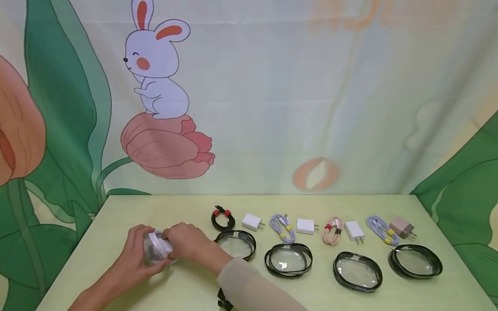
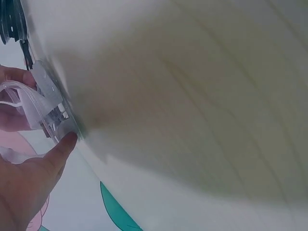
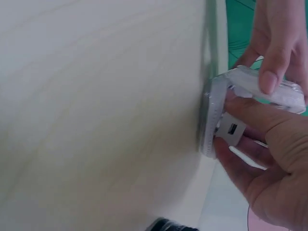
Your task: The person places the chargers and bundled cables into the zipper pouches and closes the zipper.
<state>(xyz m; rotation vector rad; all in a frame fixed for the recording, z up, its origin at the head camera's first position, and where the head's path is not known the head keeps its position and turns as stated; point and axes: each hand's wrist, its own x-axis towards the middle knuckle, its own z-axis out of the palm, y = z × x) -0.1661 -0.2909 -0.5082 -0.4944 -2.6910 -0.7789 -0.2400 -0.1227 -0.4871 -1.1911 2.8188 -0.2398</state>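
In the head view, my left hand (image 1: 131,265) holds a small clear plastic case (image 1: 150,254) at the table's left. My right hand (image 1: 190,240) works at the case's right side. A white charger plug (image 3: 231,130) with a USB port shows in the right wrist view, pinched between the right hand's thumb and fingers at the opened case (image 3: 210,122). The case's lid stands raised, with the left hand's fingers on it. A white cable loop (image 2: 29,96) appears at the case in the left wrist view. Whether the plug touches the case's bottom is hidden.
To the right, several black-rimmed clear cases (image 1: 357,271) lie on the table (image 1: 188,290). Behind them sit coiled cables (image 1: 282,228) and charger plugs (image 1: 305,226) in a row. A small black object (image 1: 224,300) lies near the right forearm. A printed cloth (image 1: 251,105) hangs behind.
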